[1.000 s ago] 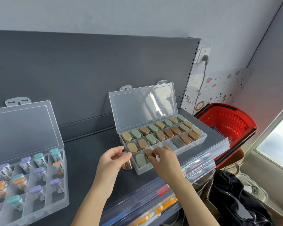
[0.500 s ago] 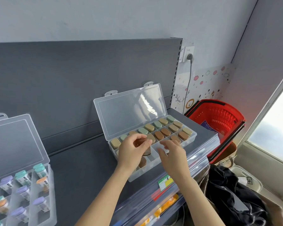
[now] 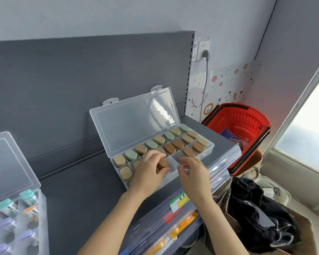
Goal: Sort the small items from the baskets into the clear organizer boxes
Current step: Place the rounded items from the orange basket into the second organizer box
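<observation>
A small shop, by the look of it: a dark grey retail shelf (image 3: 77, 192) with a slotted back panel (image 3: 81, 80), a clear price rail (image 3: 221, 161) along its front edge carrying a green-and-yellow price label (image 3: 178, 202) — and a red plastic shopping basket (image 3: 247, 122) standing beside it.

Two clear boxes: the middle box (image 3: 136, 122) and a second box (image 3: 11, 162) to its left. Middle box, back row: eight oval pieces (image 3: 119, 160), four green. Two hands over it, left hand (image 3: 149, 170) and right hand (image 3: 193, 173); one brown piece (image 3: 162, 164) in the left. One red basket (image 3: 247, 115) to its right.
</observation>
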Demonstrator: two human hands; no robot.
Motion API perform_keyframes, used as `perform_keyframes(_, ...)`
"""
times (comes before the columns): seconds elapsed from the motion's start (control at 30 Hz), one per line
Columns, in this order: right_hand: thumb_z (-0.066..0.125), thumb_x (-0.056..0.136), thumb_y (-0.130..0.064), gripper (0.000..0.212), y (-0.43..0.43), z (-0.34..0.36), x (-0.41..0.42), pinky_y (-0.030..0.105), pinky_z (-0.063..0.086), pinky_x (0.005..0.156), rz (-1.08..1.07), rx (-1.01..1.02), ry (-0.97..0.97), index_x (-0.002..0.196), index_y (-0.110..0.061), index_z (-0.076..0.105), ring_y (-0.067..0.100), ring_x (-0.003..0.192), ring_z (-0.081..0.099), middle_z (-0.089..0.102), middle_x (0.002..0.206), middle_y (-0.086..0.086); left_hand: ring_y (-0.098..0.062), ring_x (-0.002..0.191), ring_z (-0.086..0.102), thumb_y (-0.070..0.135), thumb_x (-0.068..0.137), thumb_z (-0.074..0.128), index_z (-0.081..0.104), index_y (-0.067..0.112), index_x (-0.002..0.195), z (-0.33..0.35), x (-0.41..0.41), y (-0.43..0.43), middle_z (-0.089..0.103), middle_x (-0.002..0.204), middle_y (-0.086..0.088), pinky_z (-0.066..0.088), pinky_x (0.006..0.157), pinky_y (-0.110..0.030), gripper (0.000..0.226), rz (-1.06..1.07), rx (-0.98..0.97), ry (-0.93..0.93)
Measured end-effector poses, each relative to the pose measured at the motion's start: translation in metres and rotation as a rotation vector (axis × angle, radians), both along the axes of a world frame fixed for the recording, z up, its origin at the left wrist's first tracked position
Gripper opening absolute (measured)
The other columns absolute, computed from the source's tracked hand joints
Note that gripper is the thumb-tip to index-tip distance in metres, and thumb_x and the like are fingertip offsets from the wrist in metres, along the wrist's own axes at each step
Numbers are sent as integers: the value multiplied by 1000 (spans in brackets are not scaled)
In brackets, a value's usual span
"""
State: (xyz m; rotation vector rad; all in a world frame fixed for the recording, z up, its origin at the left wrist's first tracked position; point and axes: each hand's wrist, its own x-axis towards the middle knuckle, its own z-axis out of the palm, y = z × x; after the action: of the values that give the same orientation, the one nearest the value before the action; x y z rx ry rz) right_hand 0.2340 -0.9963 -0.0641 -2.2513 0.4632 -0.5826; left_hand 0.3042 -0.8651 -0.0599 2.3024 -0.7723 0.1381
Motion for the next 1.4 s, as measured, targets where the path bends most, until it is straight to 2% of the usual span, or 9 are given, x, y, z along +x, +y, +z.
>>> perform_keyframes(0.13, 56, 93, -16, 26, -1, -3, -1, 15, 49, 80, 2, 25, 11, 118, -19, 63, 7, 95, 57, 60, 115, -4, -11, 120, 45, 30, 91, 60, 48, 25, 132, -5, -3, 6, 44, 135, 5, 37, 84, -12, 44, 15, 98, -8)
perform_keyframes(0.3, 56, 93, -15, 25, 0, -2, 0, 16, 50, 82, 30, 49, 9, 117, -18, 64, 8, 97, 57, 61, 114, -4, -10, 107, 50, 29, 88, 65, 52, 24, 116, -3, -2, 3, 50, 124, 4, 42, 77, -12, 32, 41, 76, 13)
perform_keyframes(0.53, 56, 93, -15, 25, -4, 0, 1, 17, 51, 84, 41, 74, 17, 117, -18, 63, 9, 98, 58, 61, 114, -4, -11, 107, 53, 34, 84, 67, 55, 25, 107, -3, 4, 13, 57, 116, 8, 50, 85, -23, 28, 5, 173, 29)
perform_keyframes(0.73, 59, 92, -20, 29, -5, 2, -3, 15, 50, 84, 88, 62, 56, 121, -21, 61, 10, 103, 58, 58, 122, -4, -7, 113, 48, 42, 83, 68, 53, 27, 122, 1, -4, 20, 52, 127, 12, 40, 81, -11, 44, 5, 170, 31)
perform_keyframes(0.9, 58, 92, -28, 35, 3, 8, -9, -3, 34, 68, 238, -25, 122, 127, -26, 55, 8, 113, 50, 49, 132, -9, -8, 129, 34, 48, 86, 61, 43, 26, 136, 6, -20, 33, 39, 140, 11, 35, 100, -21, 58, 59, 234, 2)
perform_keyframes(1.03, 59, 91, -29, 33, 15, 7, -13, -4, 31, 69, 307, -76, 104, 125, -29, 56, 3, 110, 49, 49, 131, -11, -4, 132, 29, 47, 87, 59, 41, 28, 138, 5, -37, 50, 34, 143, 14, 28, 107, -21, 58, 141, 219, -13)
perform_keyframes(1.23, 68, 84, -26, 37, 42, 2, -14, 18, 44, 93, 543, -183, -36, 121, -22, 60, 11, 113, 51, 54, 124, -7, -6, 141, 17, 47, 90, 54, 38, 30, 142, 8, -65, 81, 30, 149, 15, 9, 117, -27, 57, 278, 268, -93)
perform_keyframes(1.3, 69, 83, -28, 44, 58, 0, -16, 22, 43, 96, 620, -262, -45, 124, -19, 58, 16, 117, 50, 54, 127, -2, -8, 144, 14, 47, 90, 53, 38, 29, 143, 7, -75, 100, 30, 151, 13, 0, 113, -25, 57, 318, 333, -116)
perform_keyframes(1.4, 65, 85, -36, 53, 82, -5, -22, 35, 38, 108, 715, -353, 9, 133, -20, 51, 21, 132, 39, 45, 141, 2, -11, 144, 15, 47, 88, 57, 41, 26, 142, 8, -92, 132, 35, 150, 7, 0, 114, -29, 59, 380, 381, -137)
